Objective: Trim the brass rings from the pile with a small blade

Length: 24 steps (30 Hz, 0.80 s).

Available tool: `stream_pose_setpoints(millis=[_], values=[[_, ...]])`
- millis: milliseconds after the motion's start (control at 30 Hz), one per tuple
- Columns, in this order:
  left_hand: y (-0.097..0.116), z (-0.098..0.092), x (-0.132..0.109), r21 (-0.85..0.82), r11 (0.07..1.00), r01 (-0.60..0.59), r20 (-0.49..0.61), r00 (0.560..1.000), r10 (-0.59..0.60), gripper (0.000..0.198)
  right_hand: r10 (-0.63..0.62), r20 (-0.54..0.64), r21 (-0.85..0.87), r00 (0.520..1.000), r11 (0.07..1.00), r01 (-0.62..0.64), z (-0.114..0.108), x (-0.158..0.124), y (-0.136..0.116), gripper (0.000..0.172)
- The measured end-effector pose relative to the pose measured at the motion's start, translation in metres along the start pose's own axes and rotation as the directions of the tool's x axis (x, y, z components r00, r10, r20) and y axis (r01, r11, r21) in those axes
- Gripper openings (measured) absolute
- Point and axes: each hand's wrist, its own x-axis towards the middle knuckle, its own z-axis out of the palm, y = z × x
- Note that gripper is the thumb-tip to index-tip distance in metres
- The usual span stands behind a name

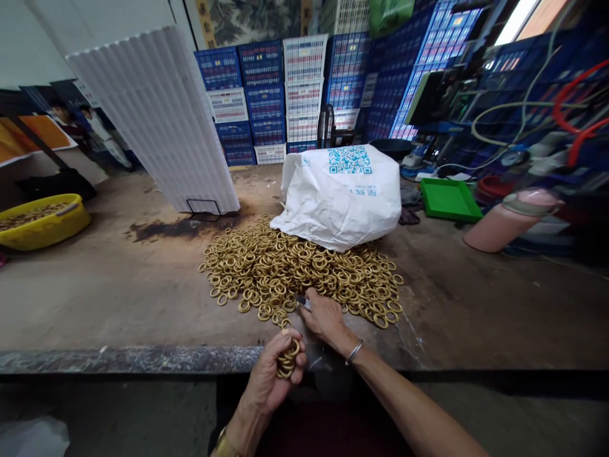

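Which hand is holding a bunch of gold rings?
The left hand, nearest the table edge: it curls round a stack of rings. The right hand rests at the edge of the big pile instead.

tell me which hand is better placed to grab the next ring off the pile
Probably the right. The right hand rests at the near edge of the pile of brass rings. The left hand is back at the table edge, closed around a stack of rings.

Right hand [325, 315]: silver bangle [354, 351]; left [273, 376]: gold wristband [222, 442].
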Motion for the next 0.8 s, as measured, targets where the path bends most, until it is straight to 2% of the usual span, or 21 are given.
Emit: stream_pose_setpoints(millis=[133, 200, 333, 400, 467, 633, 700, 800], values=[[0.001, -0.004, 0.004, -0.073, 0.997, 0.004, -0.021, 1.000, -0.006, 0.019, -0.088, -0.057, 0.080, 0.994, 0.992, 0.093, 0.004, -0.006, 0.008, 0.015], [0.002, -0.004, 0.005, -0.059, 0.998, -0.014, -0.054, 0.998, 0.011, 0.020, -0.143, -0.082, 0.179, 0.986, 0.971, 0.156, 0.004, -0.011, 0.012, 0.011], [0.002, -0.002, 0.008, 0.067, 0.993, -0.094, -0.141, 0.985, 0.103, 0.025, -0.216, -0.150, 0.467, 0.965, 0.844, 0.262, 0.000, -0.025, 0.014, 0.007], [0.000, -0.001, 0.010, 0.183, 0.972, -0.150, -0.166, 0.969, 0.181, 0.026, -0.214, -0.174, 0.542, 0.961, 0.794, 0.274, -0.003, -0.031, 0.013, 0.005], [-0.002, 0.001, 0.012, 0.303, 0.935, -0.185, -0.168, 0.955, 0.243, 0.027, -0.214, -0.177, 0.570, 0.961, 0.774, 0.277, -0.005, -0.037, 0.011, 0.005], [-0.007, 0.002, 0.013, 0.498, 0.848, -0.180, -0.130, 0.952, 0.278, 0.032, -0.245, -0.139, 0.636, 0.960, 0.721, 0.276, -0.009, -0.042, 0.006, 0.010], [-0.007, 0.002, 0.012, 0.582, 0.788, -0.203, -0.125, 0.934, 0.333, 0.032, -0.221, -0.101, 0.698, 0.970, 0.679, 0.227, -0.010, -0.042, 0.004, 0.013], [-0.008, 0.002, 0.012, 0.721, 0.646, -0.252, -0.084, 0.893, 0.442, 0.030, -0.138, -0.002, 0.785, 0.990, 0.614, 0.087, -0.011, -0.040, 0.002, 0.018]])
